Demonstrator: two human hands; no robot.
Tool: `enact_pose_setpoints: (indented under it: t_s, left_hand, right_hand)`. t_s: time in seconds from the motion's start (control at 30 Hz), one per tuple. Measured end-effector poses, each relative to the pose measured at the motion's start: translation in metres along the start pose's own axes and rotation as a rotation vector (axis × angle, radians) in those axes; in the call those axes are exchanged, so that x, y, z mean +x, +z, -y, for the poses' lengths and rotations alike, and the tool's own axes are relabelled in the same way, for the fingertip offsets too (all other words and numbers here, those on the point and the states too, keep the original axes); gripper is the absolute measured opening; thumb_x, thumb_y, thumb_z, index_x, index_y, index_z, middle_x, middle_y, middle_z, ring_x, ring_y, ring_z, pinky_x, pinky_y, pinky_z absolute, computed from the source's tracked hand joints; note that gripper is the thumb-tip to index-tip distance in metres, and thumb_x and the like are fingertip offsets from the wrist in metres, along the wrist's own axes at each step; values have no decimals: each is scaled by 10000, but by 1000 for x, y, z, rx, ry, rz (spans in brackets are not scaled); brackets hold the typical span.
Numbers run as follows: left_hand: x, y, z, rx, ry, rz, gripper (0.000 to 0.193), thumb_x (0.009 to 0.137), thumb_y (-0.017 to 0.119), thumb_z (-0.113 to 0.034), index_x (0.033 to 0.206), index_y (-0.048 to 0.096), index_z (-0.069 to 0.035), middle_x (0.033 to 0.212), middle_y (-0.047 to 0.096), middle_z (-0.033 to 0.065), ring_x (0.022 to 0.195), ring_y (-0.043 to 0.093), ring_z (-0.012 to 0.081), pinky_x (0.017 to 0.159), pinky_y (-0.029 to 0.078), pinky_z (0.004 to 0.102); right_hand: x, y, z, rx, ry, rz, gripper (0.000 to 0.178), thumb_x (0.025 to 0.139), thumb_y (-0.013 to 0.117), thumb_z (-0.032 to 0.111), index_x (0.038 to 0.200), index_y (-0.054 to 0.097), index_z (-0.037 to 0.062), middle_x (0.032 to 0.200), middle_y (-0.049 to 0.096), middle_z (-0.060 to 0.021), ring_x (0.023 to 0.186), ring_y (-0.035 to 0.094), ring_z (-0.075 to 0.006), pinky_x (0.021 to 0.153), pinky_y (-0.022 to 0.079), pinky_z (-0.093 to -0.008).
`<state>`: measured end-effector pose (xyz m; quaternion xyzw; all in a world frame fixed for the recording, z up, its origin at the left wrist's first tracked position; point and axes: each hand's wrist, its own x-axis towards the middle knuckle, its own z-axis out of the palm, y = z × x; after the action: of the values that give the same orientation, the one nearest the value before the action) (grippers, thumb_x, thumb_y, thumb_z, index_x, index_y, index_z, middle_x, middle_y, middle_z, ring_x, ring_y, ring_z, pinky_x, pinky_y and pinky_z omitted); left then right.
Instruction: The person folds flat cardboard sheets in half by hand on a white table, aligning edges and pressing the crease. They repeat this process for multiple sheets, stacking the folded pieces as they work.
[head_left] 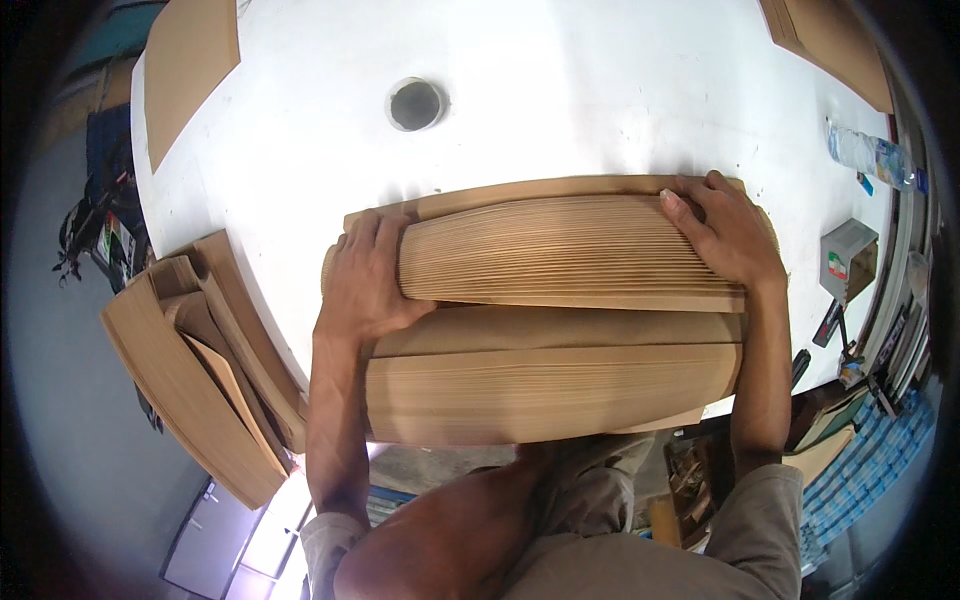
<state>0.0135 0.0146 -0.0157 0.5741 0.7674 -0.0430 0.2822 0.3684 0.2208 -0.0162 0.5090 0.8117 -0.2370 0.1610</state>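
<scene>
A thick bundle of brown paper or cardboard sheets (560, 250) lies across the table in front of me, its many edges fanned in fine layers. My left hand (368, 280) wraps round the left end, fingers over the far side and thumb along the near edge. At the right end, my right hand (735, 235) grips the far corner, its thumb on the layered edges. A second layered brown bundle (550, 390) sits nearer to me, at the table's front edge. Whether the two bundles are joined is unclear. Parts of the fingertips are hidden behind the sheets.
More bent brown bundles (195, 370) rest at the table's left edge. Brown sheets (190, 80) lie far left, others (835, 45) far right. The white table (600, 100) has a round hole (416, 104). A plastic bottle (868, 155) and grey box (848, 262) stand at right.
</scene>
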Motion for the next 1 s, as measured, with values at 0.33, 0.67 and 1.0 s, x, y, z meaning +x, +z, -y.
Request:
enact_pose_setpoints:
  t_s: [0.33, 0.67, 1.0]
  left_hand:
    - [-2, 4, 1, -54, -6, -28, 937, 494, 999, -358, 1312, 665, -46, 1302, 654, 150, 1253, 634, 378, 1062, 525, 555]
    - [3, 6, 10, 67, 187, -161, 844, 513, 992, -379, 1229, 687, -52, 1301, 666, 126, 1246, 644, 367, 1068, 531, 530]
    - [-1, -1, -4, -13, 34, -56, 839, 514, 993, -362, 1240, 688, -75, 1305, 672, 127, 1220, 660, 380, 1030, 537, 529]
  right_hand:
    - [4, 3, -14, 23, -31, 4, 600, 1056, 577, 630, 1277, 775, 109, 1086, 671, -192, 1056, 672, -386, 889, 552, -506]
    - [-5, -10, 4, 61, 15, 39, 664, 1044, 606, 603, 1326, 743, 18, 1062, 645, -169, 1098, 633, -356, 970, 518, -483]
    - [-2, 7, -2, 23, 1, -19, 757, 1042, 549, 681, 1335, 721, 4, 1090, 648, -172, 1113, 647, -362, 969, 513, -480]
